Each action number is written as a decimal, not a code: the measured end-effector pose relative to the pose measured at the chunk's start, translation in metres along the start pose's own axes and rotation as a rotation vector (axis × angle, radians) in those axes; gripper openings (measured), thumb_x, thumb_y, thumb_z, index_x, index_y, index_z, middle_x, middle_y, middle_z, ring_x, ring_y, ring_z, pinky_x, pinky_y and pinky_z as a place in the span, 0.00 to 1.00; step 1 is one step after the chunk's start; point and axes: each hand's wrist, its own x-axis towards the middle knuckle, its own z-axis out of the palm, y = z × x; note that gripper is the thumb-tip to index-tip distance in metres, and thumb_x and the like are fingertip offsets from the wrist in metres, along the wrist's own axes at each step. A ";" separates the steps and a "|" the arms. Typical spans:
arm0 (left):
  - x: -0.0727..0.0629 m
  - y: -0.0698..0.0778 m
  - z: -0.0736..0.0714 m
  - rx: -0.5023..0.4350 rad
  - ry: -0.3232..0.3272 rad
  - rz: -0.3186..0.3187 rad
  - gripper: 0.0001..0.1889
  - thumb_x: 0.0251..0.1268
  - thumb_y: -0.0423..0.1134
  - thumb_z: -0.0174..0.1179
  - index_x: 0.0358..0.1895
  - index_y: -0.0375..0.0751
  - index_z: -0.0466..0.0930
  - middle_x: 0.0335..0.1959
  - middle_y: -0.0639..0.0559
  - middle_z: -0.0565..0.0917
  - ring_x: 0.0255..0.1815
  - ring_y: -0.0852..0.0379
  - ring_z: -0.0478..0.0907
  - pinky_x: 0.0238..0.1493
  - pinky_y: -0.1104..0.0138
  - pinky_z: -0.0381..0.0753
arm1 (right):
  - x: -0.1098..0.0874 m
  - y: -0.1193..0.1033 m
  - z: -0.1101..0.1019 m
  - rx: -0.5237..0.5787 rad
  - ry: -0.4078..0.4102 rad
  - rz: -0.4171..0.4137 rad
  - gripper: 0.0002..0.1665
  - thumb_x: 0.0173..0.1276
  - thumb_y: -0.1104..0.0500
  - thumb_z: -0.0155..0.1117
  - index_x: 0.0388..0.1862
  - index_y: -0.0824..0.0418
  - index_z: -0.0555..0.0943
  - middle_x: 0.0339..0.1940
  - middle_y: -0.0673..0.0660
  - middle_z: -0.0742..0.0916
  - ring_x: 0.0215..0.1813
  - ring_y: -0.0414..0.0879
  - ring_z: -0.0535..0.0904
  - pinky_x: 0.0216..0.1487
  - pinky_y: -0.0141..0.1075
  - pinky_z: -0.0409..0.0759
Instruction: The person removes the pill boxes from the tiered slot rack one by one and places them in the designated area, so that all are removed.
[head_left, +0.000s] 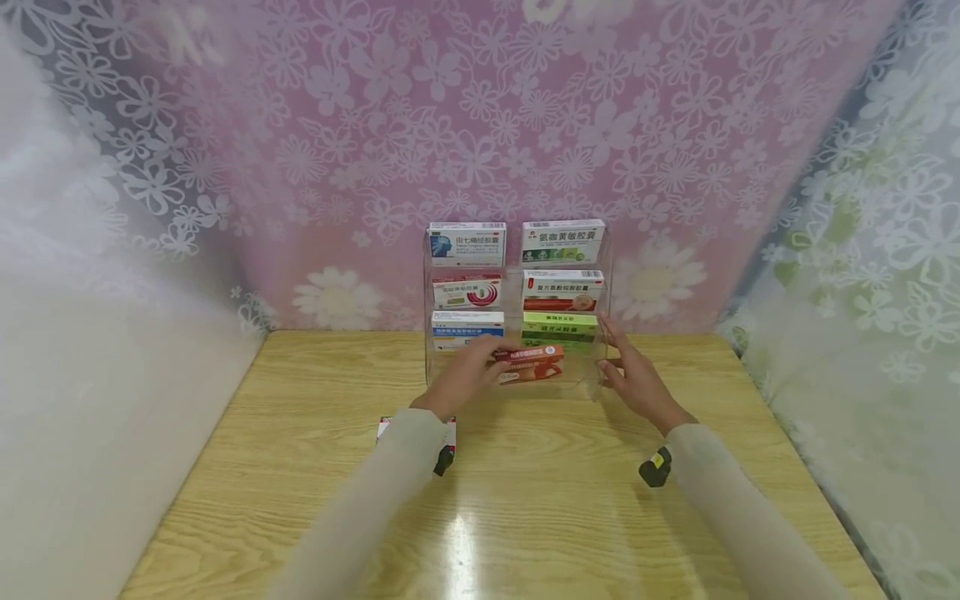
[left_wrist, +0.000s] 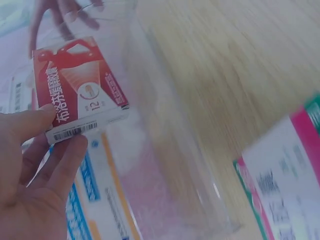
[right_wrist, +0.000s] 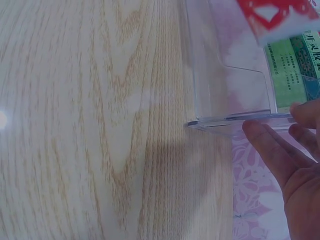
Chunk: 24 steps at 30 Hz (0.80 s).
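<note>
My left hand (head_left: pixel 468 375) pinches a red-orange medicine box (head_left: pixel 531 364) by one end, thumb against fingers. The box is tilted in front of the lower part of a clear plastic display rack (head_left: pixel 513 292). In the left wrist view the box (left_wrist: pixel 80 85) shows its printed face and barcode end. At the rack's right side, my right hand (head_left: pixel 637 379) touches the edge with its fingertips, fingers fairly straight. Close by that hand stands a green box (head_left: pixel 560 329) in the rack. A blue-and-white box (head_left: pixel 468 326) is behind the left hand.
More medicine boxes fill the rack's upper tiers, such as a white-green box (head_left: pixel 563 242) and a blue-white box (head_left: pixel 468 245). On the wood-grain table (head_left: pixel 525 517), a white-pink box (head_left: pixel 450 432) lies partly under the left sleeve. Flowered curtains (head_left: pixel 450 125) surround the table's back and sides.
</note>
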 end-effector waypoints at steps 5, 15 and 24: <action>-0.015 -0.009 -0.018 -0.039 -0.043 -0.023 0.17 0.83 0.37 0.63 0.69 0.51 0.84 0.66 0.50 0.85 0.63 0.52 0.85 0.64 0.56 0.89 | 0.000 0.000 0.002 -0.002 -0.004 0.005 0.54 0.85 0.70 0.56 0.94 0.39 0.40 0.84 0.78 0.66 0.62 0.79 0.85 0.46 0.50 0.95; -0.040 -0.030 -0.031 -0.144 -0.228 -0.048 0.11 0.80 0.36 0.66 0.60 0.47 0.89 0.58 0.53 0.89 0.56 0.56 0.87 0.61 0.57 0.90 | -0.002 -0.001 -0.001 -0.013 -0.009 0.010 0.54 0.85 0.70 0.56 0.94 0.40 0.39 0.84 0.78 0.66 0.62 0.79 0.85 0.47 0.53 0.94; -0.053 -0.044 -0.026 -0.142 -0.344 -0.093 0.12 0.83 0.34 0.62 0.63 0.40 0.86 0.60 0.48 0.89 0.60 0.53 0.86 0.65 0.55 0.88 | 0.001 -0.001 -0.002 -0.015 -0.013 0.018 0.56 0.85 0.70 0.56 0.94 0.37 0.39 0.84 0.78 0.65 0.63 0.79 0.84 0.48 0.53 0.94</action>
